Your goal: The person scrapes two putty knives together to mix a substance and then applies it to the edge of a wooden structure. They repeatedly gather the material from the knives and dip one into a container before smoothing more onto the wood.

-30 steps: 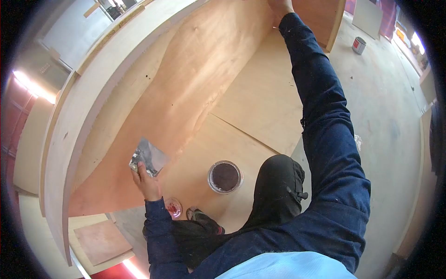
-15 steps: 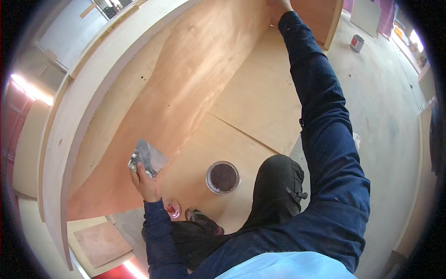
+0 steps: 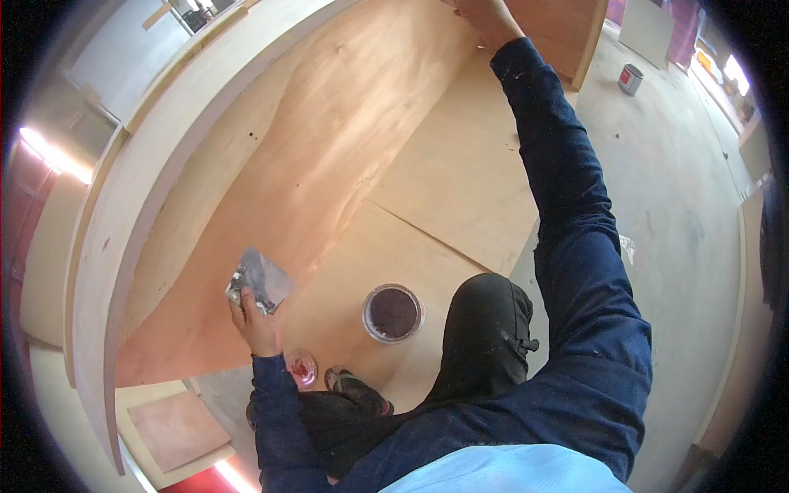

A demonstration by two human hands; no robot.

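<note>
The left hand (image 3: 256, 322) sits low at the left, fingers closed round the handle of a broad metal scraper (image 3: 261, 279), whose grey, smeared blade points up and lies against or just in front of the lower part of the big plywood panel (image 3: 329, 148); whether the blade touches the wood cannot be told. The right hand (image 3: 490, 16) is stretched far up on a dark blue sleeve to the top of the view, at the upper end of the same panel, and is partly cut off there, so the state of its fingers cannot be told. On the flat plywood sheet (image 3: 460, 177) that forms the bottom of the box stands an open round tin (image 3: 393, 313) of dark brown paste, just left of the person's bent knee (image 3: 489, 316) in black trousers. A small round lid (image 3: 301, 367) with red smears lies nearer, beside a shoe (image 3: 357, 388). Outside the box, far to the upper right, a small paint can (image 3: 630, 79) stands on the concrete floor (image 3: 682, 205), and a plywood offcut (image 3: 177, 427) lies at the lower left
</note>
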